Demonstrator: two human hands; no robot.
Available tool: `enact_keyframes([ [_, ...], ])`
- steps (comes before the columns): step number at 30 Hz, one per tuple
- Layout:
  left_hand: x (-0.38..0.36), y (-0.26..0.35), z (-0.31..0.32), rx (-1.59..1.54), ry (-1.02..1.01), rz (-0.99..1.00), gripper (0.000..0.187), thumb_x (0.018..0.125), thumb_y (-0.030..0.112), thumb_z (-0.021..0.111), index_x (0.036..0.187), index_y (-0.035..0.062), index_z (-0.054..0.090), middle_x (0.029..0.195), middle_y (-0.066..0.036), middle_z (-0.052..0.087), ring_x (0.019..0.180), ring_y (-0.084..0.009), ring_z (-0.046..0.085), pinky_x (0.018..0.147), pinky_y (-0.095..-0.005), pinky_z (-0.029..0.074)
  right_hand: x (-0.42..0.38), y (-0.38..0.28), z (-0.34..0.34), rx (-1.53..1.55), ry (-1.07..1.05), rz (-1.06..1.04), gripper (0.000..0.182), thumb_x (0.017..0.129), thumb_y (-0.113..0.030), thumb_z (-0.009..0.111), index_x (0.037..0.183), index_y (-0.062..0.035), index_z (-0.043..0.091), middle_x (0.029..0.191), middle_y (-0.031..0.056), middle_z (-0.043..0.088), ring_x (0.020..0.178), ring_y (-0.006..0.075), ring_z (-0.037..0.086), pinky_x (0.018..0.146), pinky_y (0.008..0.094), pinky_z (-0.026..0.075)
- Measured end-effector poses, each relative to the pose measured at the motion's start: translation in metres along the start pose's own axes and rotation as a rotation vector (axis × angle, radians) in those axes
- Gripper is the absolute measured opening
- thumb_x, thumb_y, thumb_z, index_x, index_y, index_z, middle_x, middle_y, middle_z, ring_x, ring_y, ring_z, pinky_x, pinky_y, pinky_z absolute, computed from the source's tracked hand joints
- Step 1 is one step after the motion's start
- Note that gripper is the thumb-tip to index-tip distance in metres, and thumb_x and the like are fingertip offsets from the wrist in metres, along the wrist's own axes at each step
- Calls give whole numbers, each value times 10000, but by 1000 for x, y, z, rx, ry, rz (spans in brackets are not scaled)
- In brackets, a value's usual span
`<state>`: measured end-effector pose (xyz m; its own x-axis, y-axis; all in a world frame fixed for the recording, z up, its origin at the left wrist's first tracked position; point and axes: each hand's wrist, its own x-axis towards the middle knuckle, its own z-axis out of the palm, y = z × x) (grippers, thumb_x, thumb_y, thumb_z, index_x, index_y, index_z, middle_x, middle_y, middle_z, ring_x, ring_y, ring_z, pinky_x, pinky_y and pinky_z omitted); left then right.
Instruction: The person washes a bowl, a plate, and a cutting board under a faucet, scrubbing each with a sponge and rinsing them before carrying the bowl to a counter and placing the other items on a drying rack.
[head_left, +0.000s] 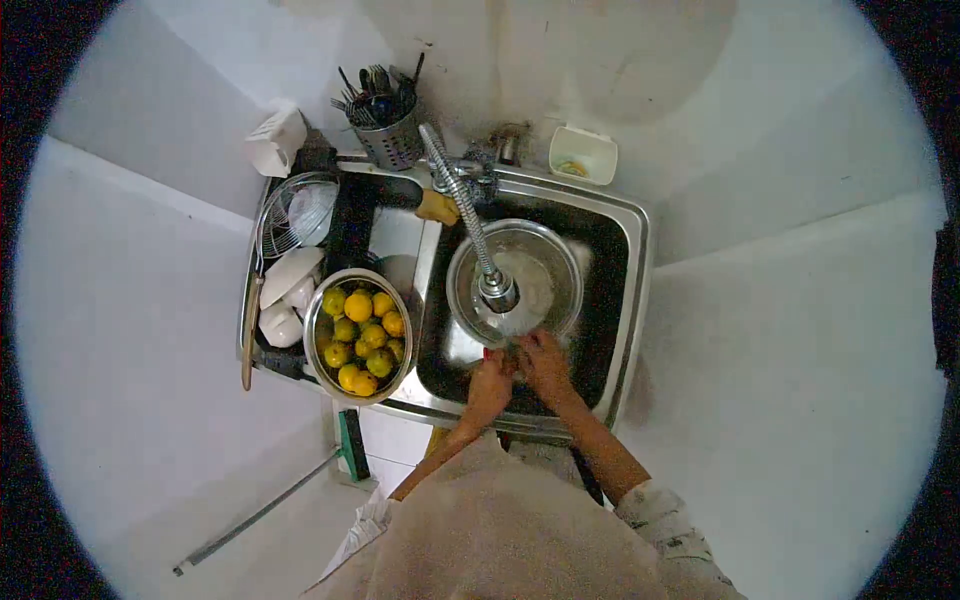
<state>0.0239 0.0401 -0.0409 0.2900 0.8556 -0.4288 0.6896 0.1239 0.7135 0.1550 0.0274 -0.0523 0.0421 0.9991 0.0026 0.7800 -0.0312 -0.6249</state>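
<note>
A: Where are the person's hands?

B: Together at the basin's near rim. The left hand point(488, 385) has its fingers bent inward; the right hand point(545, 365) is half-curled beside it. Whether either grips anything, one cannot tell: the fingertips blur together.

A: And the basin point(579, 285)?

B: Just beyond both hands, inside the sink point(640, 250), with the tap point(497, 292) hanging over it.

A: What could go wrong?

B: Water seems to be falling close to the fingers. Striking them, it could splash towards the sleeves. Wet fingers could also lose whatever they may have hold of, and a push on the near rim might tip or slide the basin.

A: Anything else?

B: Left of the left hand, the bowl point(409, 337) of fruit point(358, 306) sits by the sink's near edge. A stray elbow could knock it and send fruit rolling.
</note>
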Motion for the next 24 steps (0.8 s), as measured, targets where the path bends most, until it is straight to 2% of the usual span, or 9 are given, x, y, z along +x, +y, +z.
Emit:
enact_keyframes([
  [4, 1, 1, 5, 3, 56, -2, 189, 836, 179, 462, 922, 22, 521, 768, -265, 564, 751, -438, 552, 639, -523, 420, 12, 1, -11, 6, -80, 150, 303, 700, -109, 611, 993, -39, 577, 1002, 177, 533, 927, 348, 517, 822, 415, 425],
  [6, 0, 0, 7, 2, 92, 4, 177, 839, 176, 458, 915, 28, 517, 758, -266, 561, 747, -437, 552, 631, -523, 420, 4, 0, -3, -64, -35, 19, 301, 686, -109, 612, 977, -39, 579, 1004, 173, 535, 943, 353, 510, 819, 422, 425],
  [10, -5, 3, 4, 30, 67, 64, 180, 851, 201, 438, 906, 41, 499, 749, -257, 563, 731, -426, 558, 614, -525, 420, 9, 4, -9, 38, -66, 113, 305, 690, -120, 609, 985, -48, 578, 1028, 180, 536, 981, 363, 502, 837, 430, 422],
  [13, -5, -4, 5, 5, 76, 84, 197, 863, 218, 416, 899, 41, 496, 775, -244, 573, 730, -425, 558, 624, -521, 423, -1, 2, -1, -70, -54, 92, 295, 691, -121, 604, 976, -45, 580, 1036, 191, 541, 1009, 366, 494, 862, 426, 413],
  [15, -7, -1, 2, 37, 70, 135, 206, 868, 220, 403, 886, 38, 497, 784, -237, 577, 730, -426, 558, 631, -517, 425, 8, 17, 2, 96, 4, 73, 280, 705, -130, 599, 969, -39, 584, 1031, 208, 544, 1010, 381, 491, 870, 429, 408],
  [18, -6, 3, 1, 69, 78, 86, 220, 875, 222, 395, 903, 45, 523, 786, -220, 585, 730, -419, 560, 646, -508, 428, -3, 5, 10, -68, 85, 56, 289, 706, -136, 602, 971, -21, 585, 1012, 204, 555, 980, 378, 507, 857, 438, 413],
  [20, 1, -21, 10, -93, 119, 223, 247, 876, 243, 405, 950, 54, 545, 777, -198, 598, 736, -398, 572, 662, -479, 438, -8, 16, 10, -52, 58, 33, 300, 725, -156, 604, 988, -15, 580, 1016, 201, 559, 965, 370, 522, 848, 430, 422],
  [22, -4, -18, 6, -92, 112, 189, 259, 875, 259, 413, 972, 62, 550, 783, -187, 605, 741, -388, 578, 671, -466, 442, -12, 33, 6, -31, 30, 14, 313, 744, -176, 605, 1006, -8, 575, 1019, 198, 564, 951, 362, 537, 839, 422, 430],
  [24, -8, -9, -1, -94, 109, 157, 273, 875, 274, 420, 995, 69, 554, 789, -175, 612, 745, -378, 583, 680, -454, 445, -4, 51, -4, 215, 201, 441, 342, 783, -235, 601, 1035, -7, 567, 1033, 181, 573, 920, 324, 571, 818, 376, 446],
])
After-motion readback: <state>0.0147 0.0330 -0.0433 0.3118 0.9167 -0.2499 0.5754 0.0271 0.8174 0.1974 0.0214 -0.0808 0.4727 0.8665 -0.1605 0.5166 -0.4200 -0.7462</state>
